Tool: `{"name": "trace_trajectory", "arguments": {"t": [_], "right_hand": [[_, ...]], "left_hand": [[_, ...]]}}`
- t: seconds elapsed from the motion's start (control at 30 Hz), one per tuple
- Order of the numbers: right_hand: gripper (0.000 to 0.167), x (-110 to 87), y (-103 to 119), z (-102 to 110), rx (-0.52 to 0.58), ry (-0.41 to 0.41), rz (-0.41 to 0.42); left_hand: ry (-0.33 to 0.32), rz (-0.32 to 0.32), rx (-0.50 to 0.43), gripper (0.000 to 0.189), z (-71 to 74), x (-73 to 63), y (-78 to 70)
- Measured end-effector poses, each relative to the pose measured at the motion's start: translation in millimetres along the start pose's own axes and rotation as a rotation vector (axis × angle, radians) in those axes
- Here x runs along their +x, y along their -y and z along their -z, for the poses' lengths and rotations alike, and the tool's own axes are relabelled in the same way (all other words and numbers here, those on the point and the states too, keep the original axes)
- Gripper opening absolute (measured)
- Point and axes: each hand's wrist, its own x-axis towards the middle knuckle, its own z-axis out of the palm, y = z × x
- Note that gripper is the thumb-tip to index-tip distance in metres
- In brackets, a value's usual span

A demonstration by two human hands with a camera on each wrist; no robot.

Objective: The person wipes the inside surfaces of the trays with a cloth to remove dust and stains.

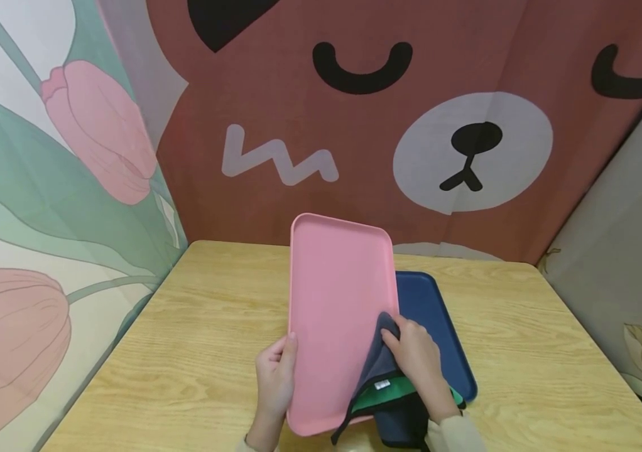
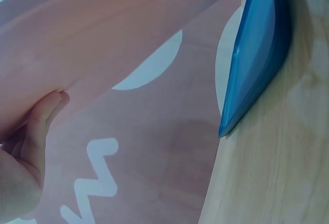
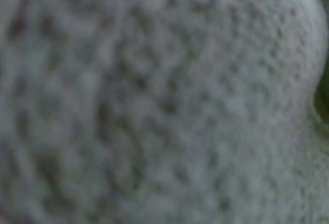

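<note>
A pink rectangular tray [image 1: 338, 282] with a low rim is held up, tilted, above the table. My left hand [image 1: 277, 373] grips its left edge, thumb over the front; the left wrist view shows the same hand [image 2: 31, 152] at the tray's edge. With my right hand [image 1: 416, 355] I pinch a grey and green cloth [image 1: 380, 361] with dark edging and a small white label against the tray's right side. Behind lies a dark blue tray [image 1: 434, 326] on the table, partly covered by the pink one. Blurred pale fabric [image 3: 164, 100] fills the right wrist view.
The wooden table [image 1: 213, 314] extends to both sides of the trays. At its back hangs a brown curtain [image 1: 276, 94] with a cartoon bear face. A flower-printed curtain [image 1: 72, 188] stands at the left, and a grey one [image 1: 626, 220] at the right.
</note>
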Motion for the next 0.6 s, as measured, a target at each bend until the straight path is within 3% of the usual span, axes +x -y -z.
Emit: {"name": "trace_trajectory", "arguments": {"t": [0.27, 0.6], "right_hand": [[0.042, -1.6, 2.5, -0.6, -0.008, 0.015, 0.011], [0.039, -3.3, 11.5, -2.9, -0.001, -0.006, 0.051]], "left_hand": [[-0.015, 0.066, -0.007, 0.028, -1.2, 2.9, 3.9], [-0.017, 0.010, 0.001, 0.029, -3.6, 7.3, 5.0]]}}
